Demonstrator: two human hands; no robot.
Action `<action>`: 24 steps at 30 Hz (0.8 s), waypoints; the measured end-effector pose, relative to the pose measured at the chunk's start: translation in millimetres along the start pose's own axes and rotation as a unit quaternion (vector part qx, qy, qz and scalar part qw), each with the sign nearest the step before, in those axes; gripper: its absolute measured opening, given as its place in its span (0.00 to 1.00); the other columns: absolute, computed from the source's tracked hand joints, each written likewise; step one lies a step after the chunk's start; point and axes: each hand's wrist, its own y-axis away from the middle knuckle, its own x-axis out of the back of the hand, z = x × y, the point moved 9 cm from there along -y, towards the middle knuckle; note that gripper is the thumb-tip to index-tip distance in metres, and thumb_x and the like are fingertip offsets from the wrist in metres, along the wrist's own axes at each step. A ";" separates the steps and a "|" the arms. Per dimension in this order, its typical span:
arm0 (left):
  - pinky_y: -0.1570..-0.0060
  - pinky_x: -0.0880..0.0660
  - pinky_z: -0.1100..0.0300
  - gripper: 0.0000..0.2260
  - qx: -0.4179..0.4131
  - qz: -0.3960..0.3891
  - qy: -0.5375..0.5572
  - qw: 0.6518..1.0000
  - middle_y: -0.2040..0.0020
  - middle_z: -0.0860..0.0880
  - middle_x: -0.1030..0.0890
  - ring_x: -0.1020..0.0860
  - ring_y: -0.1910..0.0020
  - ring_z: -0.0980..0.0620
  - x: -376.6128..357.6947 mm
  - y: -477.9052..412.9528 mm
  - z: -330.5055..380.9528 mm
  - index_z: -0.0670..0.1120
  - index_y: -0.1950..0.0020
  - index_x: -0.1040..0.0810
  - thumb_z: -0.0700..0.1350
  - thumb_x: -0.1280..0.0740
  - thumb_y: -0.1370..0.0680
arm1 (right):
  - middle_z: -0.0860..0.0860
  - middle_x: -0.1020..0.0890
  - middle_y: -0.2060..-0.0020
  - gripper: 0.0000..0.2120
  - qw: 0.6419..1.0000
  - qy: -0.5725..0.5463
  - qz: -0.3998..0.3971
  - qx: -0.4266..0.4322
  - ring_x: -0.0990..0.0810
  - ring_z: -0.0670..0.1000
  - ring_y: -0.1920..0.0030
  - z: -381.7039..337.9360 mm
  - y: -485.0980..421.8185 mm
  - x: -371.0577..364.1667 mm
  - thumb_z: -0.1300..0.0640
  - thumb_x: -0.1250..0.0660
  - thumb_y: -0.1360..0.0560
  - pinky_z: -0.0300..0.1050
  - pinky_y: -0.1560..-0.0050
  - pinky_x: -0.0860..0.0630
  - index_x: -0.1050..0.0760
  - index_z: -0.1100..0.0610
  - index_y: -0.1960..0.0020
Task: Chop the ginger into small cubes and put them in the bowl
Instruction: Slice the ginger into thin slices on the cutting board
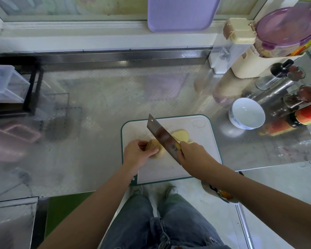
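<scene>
- We face a shiny steel counter [101,108] holding one white, green-rimmed cutting board [201,151].
- Our left hand [136,151] curls around one knobbly tan ginger [159,152] on it.
- Our right hand [192,153] grips one flat steel cleaver [162,135], blade beside the ginger.
- Pale smooth slices [180,135] lie just beyond.
- One round white bowl [235,121] stands farther right.

Tan ginger chunk [156,149] and pale cut slice [181,135] on the cutting board [169,169]; white bowl [246,113] upright nearby, right.
</scene>
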 end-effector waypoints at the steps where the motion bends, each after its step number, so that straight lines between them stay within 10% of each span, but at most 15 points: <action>1: 0.62 0.31 0.72 0.24 0.004 0.000 0.004 1.000 0.52 0.54 0.17 0.21 0.58 0.59 0.0 -0.3 -0.6 0.46 0.43 0.18 0.54 0.21 0.35 | 0.58 0.23 0.56 0.12 1.000 0.007 -0.006 -0.001 0.25 0.54 0.61 0.5 -0.7 -5.0 0.59 0.47 0.17 0.46 0.61 0.26 0.32 0.60 0.37; 24: 0.49 0.22 0.59 0.22 0.015 -0.026 0.040 0.999 0.53 0.54 0.18 0.20 0.53 0.55 -3.3 -2.4 -2.1 0.45 0.43 0.19 0.51 0.21 0.34 | 0.60 0.20 0.56 0.12 0.996 -0.072 -0.014 -0.045 0.21 0.58 0.56 19.1 -38.9 -54.5 0.55 0.47 0.17 0.48 0.58 0.27 0.30 0.62 0.46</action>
